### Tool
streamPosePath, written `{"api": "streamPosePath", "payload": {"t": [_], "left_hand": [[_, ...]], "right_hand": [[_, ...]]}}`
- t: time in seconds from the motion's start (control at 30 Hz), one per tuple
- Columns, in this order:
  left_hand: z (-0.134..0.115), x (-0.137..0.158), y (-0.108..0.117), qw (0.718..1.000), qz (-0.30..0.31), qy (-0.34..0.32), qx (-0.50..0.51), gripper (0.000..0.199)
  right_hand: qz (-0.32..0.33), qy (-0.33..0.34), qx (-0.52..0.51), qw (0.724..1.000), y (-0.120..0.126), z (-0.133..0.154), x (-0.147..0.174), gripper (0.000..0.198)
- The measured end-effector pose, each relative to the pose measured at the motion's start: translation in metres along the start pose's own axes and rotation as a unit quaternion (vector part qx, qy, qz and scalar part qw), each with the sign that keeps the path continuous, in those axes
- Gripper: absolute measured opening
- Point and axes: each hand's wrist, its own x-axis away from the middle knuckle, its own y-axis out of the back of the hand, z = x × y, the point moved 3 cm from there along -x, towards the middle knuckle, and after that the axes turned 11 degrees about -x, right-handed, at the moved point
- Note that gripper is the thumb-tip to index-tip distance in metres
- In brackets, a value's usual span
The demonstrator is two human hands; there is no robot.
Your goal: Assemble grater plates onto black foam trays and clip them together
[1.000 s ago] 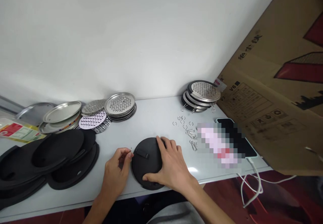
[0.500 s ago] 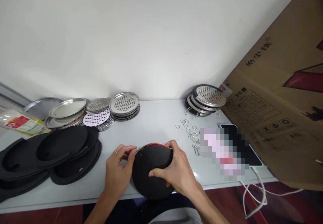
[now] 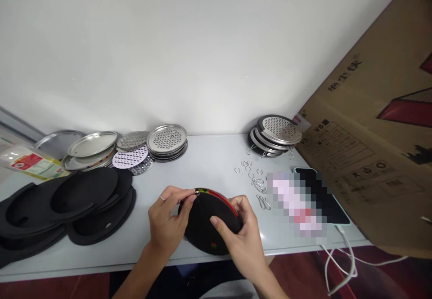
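Note:
A round black disc-shaped holder, with a red, yellow and green edge along its top, is held tilted over the front of the table. My right hand grips its right side, thumb across the black face and fingers behind the rim. At the top left of the rim, my left hand pinches a small shiny metal piece between thumb and forefinger; its exact shape is mostly hidden. Loose metal rings and wire clips lie to the right of my hands.
Black moulded holders pile up at left. Behind them stand metal plates, perforated grater discs and a plastic packet. At right are a stack of graters in black holders, a phone, white cable and cardboard box.
The black holder has turned and tipped so more of its coloured edge shows. My left hand has moved right along with the rim, and my right hand has shifted slightly right.

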Motion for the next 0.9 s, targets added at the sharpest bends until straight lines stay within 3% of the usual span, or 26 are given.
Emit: {"api": "streamPosePath", "payload": {"t": [0.27, 0.47, 0.9], "left_hand": [[-0.007, 0.001, 0.001, 0.999, 0.029, -0.041, -0.003, 0.030], [0.000, 0.003, 0.001, 0.997, 0.070, 0.022, 0.006, 0.021], [0.009, -0.001, 0.003, 0.989, 0.148, 0.003, 0.016, 0.023]], "right_hand": [[0.011, -0.033, -0.057, 0.998, 0.000, -0.003, 0.008, 0.031], [0.024, -0.052, -0.072, 0.996, 0.000, -0.006, 0.006, 0.025], [0.040, -0.044, -0.072, 0.996, -0.002, -0.005, 0.004, 0.028]]}}
